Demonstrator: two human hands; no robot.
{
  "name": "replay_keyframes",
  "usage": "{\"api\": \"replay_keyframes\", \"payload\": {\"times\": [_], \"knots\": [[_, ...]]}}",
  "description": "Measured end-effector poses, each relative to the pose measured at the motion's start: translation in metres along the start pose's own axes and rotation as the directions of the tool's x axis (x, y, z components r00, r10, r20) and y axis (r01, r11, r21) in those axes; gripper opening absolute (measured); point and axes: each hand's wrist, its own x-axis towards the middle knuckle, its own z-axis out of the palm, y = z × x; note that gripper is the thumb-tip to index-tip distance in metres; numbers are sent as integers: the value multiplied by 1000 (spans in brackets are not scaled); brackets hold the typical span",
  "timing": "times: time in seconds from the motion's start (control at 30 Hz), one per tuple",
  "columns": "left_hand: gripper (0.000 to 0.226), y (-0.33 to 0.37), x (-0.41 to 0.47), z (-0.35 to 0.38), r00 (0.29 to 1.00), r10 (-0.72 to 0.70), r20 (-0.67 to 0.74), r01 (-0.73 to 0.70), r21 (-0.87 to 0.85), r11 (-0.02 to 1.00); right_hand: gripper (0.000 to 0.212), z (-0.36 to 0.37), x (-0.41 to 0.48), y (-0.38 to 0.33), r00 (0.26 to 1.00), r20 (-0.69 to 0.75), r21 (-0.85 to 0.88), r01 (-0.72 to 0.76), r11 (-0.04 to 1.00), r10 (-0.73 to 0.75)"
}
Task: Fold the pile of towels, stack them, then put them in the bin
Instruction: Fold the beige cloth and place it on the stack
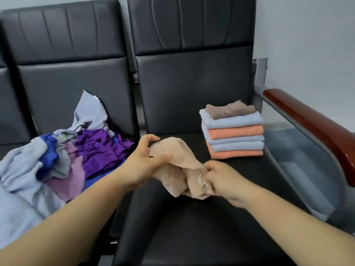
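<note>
Gripping a crumpled pale-peach terry towel (pixel 178 166) with left hand (pixel 143 160), pinching its edge with right hand (pixel 221 179), just above the black padded seat (pixel 192 227). Already done: neat stack of folded towels (pixel 233 131) on the seat. Still to go: jumbled pile of unfolded towels (pixel 63 154), then binning.

Both my bare forearms reach forward. My left hand (pixel 141 162) curls its fingers (pixel 151 137) and thumb round the towel (pixel 172 150); my right hand (pixel 222 179), knuckles up, pinches its lower edge.
</note>
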Motion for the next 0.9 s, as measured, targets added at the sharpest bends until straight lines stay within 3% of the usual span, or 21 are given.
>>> {"api": "replay_keyframes", "payload": {"times": [0.07,0.17,0.23,0.37,0.5,0.6,0.73,0.8,0.87,0.9], "knots": [[44,-8,3,-15,986,129,108,-149,212,966,12,-14,9,-2,999,-51,131,13,991,-7],[18,-15,10,-30,973,149,176,-205,362,909,11,-30,22,-5,986,-160,134,71,988,-49],[7,-18,17,-36,979,143,148,-192,414,890,15,-32,24,-6,983,-172,75,83,994,-69],[11,-31,28,-49,987,86,135,-141,482,865,29,-28,26,-7,986,-121,-12,112,994,-113],[10,-37,27,-64,991,36,128,-94,483,871,25,-33,19,-7,985,27,-134,175,975,-173],[9,-39,24,-73,993,29,118,-99,646,757,27,-43,17,1,981,40,-328,192,925,-189],[23,-51,22,-88,996,-40,77,-36,786,617,16,-49,10,11,977,-38,-263,192,945,-210],[20,-59,21,-90,995,-64,70,-11,754,657,13,-50,6,13,981,-82,-179,161,971,-177],[14,-64,18,-85,995,-65,81,-1,632,775,12,-48,4,12,991,-95,-96,91,991,-100],[23,-65,17,-79,992,-65,104,-5,567,824,11,-46,3,10,995,-83,-69,56,996,-62]]}}
